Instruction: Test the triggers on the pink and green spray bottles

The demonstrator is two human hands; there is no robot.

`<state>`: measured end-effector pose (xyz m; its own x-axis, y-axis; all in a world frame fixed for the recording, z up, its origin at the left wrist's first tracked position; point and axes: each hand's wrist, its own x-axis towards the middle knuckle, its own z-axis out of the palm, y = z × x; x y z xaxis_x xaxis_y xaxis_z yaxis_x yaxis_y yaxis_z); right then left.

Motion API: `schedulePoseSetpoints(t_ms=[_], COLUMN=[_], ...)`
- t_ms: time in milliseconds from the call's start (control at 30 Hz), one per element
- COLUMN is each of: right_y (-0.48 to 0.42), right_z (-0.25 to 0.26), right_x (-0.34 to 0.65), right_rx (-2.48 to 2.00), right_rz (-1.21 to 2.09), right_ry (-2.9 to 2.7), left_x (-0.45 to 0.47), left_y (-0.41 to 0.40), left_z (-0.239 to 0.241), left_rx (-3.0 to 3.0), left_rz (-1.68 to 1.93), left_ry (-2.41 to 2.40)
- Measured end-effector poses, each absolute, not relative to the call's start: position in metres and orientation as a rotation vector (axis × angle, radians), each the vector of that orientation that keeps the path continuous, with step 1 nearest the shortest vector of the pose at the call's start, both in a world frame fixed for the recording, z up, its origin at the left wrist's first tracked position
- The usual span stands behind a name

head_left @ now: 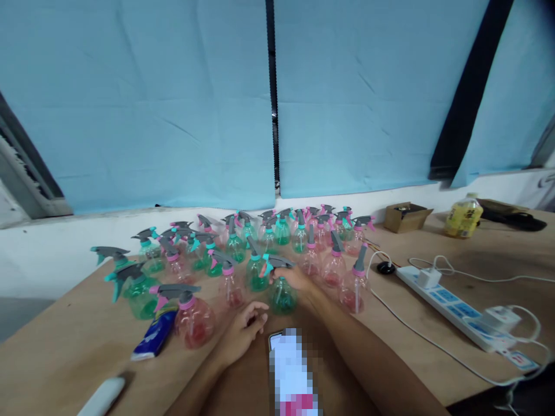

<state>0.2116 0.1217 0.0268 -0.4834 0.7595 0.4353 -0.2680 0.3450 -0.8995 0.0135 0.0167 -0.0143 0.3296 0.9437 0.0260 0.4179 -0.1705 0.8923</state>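
Several small spray bottles, green and pink with grey triggers, stand crowded on a wooden table (65,346). My right hand (295,280) is closed around the neck of a green spray bottle (281,294) at the front of the group. My left hand (243,332) rests on the table just in front of the bottles, fingers loosely curled and holding nothing, close to a pink spray bottle (193,318). A phone (292,370) lies on the table between my forearms.
A white power strip (455,309) with plugged chargers and cables lies on the right. A cardboard box (405,216) and a yellow drink bottle (463,216) stand at the back right. A blue tube (154,338) and a white object (102,398) lie front left.
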Motion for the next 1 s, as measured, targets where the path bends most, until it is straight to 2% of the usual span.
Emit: schedulePoseSetpoints(t_ms=[233,433,767,1000], right_y=[0.133,0.137,0.129,0.134], right_z=[0.020,0.017,0.003,-0.023], right_x=[0.214,0.216,0.215,0.218], right_rx=[-0.619,-0.937,-0.970,-0.853], right_rz=[1.178,0.895,0.422,0.230], right_ry=[-1.420,-1.168,-1.372,-1.557], left_x=[0.014,0.016,0.016,0.016], left_y=[0.016,0.012,0.013,0.013], left_z=[-0.012,-0.006,-0.007,-0.006], left_rx=[1.752,1.749,1.757,1.758], left_rz=[0.779,0.771,0.768,0.760], left_ry=[1.232,1.253,1.239,1.240])
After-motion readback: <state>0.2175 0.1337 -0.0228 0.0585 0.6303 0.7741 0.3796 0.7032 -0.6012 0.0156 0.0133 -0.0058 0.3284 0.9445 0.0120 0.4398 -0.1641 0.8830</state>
